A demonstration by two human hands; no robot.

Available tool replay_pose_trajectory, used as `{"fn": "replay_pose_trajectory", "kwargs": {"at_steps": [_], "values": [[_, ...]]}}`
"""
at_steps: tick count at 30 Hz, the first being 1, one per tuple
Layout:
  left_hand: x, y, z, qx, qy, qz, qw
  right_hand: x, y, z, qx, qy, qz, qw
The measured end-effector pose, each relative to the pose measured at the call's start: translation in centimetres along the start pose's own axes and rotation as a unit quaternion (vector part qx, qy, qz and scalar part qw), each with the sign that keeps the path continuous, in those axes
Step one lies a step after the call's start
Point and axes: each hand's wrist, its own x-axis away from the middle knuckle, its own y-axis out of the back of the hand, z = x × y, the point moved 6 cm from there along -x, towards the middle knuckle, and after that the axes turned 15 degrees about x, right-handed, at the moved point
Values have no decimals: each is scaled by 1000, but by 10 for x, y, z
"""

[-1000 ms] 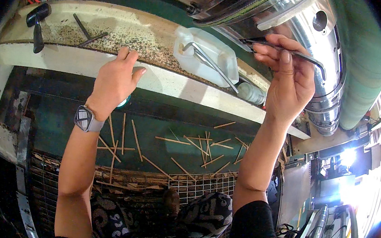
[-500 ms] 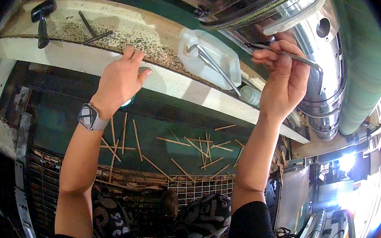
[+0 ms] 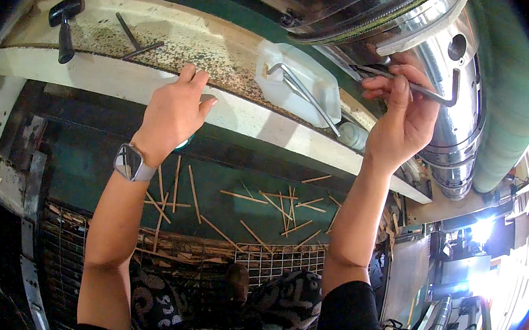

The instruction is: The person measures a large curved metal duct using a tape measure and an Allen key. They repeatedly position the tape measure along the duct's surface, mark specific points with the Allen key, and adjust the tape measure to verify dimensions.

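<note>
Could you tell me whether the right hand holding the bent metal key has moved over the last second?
Hardly. The right hand grips the bent metal key at the same spot against the shiny steel drum, to the right of the white container, as before.

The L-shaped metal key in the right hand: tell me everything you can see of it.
The L-shaped key is a thin, dark grey metal rod with a short bent end pointing down at its right. It lies nearly level against the shiny steel drum. The right hand pinches its long arm between thumb and fingertips; its left tip reaches under the drum's rim.
</note>
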Motion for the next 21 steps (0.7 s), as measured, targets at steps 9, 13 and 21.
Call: {"fn": "replay_pose_trajectory", "kwargs": {"at_steps": [9,13,21], "values": [[2,4,2,29,12,16,999,20,27,0,297,10,204,933],[0,1,-2,27,23,25,999,25,36,-31,323,-6,260,910],[1,0,1,17,17,29,999,7,35,-28,343,13,288,894]]}}
